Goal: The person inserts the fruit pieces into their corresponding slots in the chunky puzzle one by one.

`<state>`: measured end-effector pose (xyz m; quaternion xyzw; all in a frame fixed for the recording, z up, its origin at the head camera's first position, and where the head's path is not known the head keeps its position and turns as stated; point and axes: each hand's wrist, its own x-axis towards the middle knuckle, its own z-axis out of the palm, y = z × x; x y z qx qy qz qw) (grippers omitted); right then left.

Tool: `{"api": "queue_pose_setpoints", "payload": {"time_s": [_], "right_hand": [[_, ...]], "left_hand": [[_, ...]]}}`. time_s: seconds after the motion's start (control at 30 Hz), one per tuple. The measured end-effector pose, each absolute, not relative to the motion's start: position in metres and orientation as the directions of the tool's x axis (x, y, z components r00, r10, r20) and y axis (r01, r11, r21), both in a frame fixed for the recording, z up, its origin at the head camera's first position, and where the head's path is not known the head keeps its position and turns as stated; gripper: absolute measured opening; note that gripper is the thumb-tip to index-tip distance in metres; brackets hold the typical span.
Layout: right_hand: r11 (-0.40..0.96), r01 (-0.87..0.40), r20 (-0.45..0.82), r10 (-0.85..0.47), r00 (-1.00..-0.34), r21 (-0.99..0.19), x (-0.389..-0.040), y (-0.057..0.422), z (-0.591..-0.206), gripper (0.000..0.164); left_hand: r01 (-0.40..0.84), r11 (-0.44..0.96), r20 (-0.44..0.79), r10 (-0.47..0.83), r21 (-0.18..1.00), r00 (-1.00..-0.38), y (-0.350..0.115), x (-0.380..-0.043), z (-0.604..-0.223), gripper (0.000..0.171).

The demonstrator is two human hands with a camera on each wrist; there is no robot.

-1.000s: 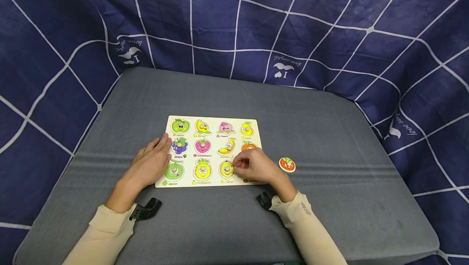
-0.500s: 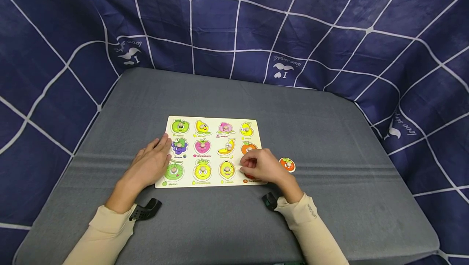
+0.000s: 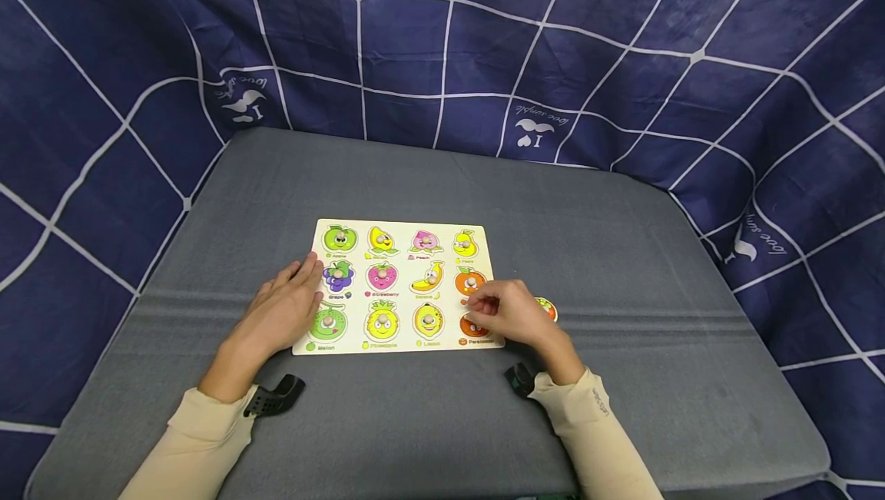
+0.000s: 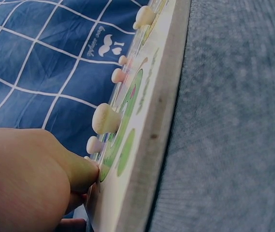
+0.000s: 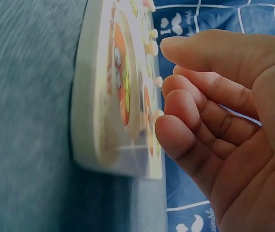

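A cream wooden fruit puzzle board (image 3: 408, 335) lies flat, with knobbed fruit pieces in rows. My left hand (image 3: 282, 308) rests on its left edge, fingers extended; in the left wrist view the thumb (image 4: 81, 174) touches the board beside the green melon piece (image 4: 110, 150). Over the lower right corner hovers my right hand (image 3: 512, 312), fingers loosely bent, with nothing between thumb and fingertips in the right wrist view. Under it shows the red persimmon picture (image 3: 473, 326), in a recess without a knob. A loose round orange-red piece (image 3: 548, 308) with green leaves lies right of the board, partly hidden by that hand.
Grey cloth covers the table (image 3: 643, 377). A dark blue curtain (image 3: 442, 39) with white grid lines encloses the back and sides. Black straps (image 3: 276, 396) sit at both wrists.
My right hand has drawn back rightward from the lemon piece to the board's lower right corner, uncovering the lemon and orange and partly covering the loose piece. My left hand stays put.
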<state>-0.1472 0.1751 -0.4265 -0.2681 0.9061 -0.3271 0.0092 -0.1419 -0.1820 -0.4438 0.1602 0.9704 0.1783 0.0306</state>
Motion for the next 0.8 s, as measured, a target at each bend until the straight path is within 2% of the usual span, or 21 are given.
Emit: {"api": "queue_pose_setpoints", "payload": {"time_s": [0.8], "right_hand": [[0.683,-0.4,0.181,-0.372,-0.911,-0.612,-0.141,0.212,-0.426,0.012]], "left_hand": [[0.294,0.884,-0.004,0.317,0.363,-0.948,-0.182,-0.143,-0.443,0.053]]}}
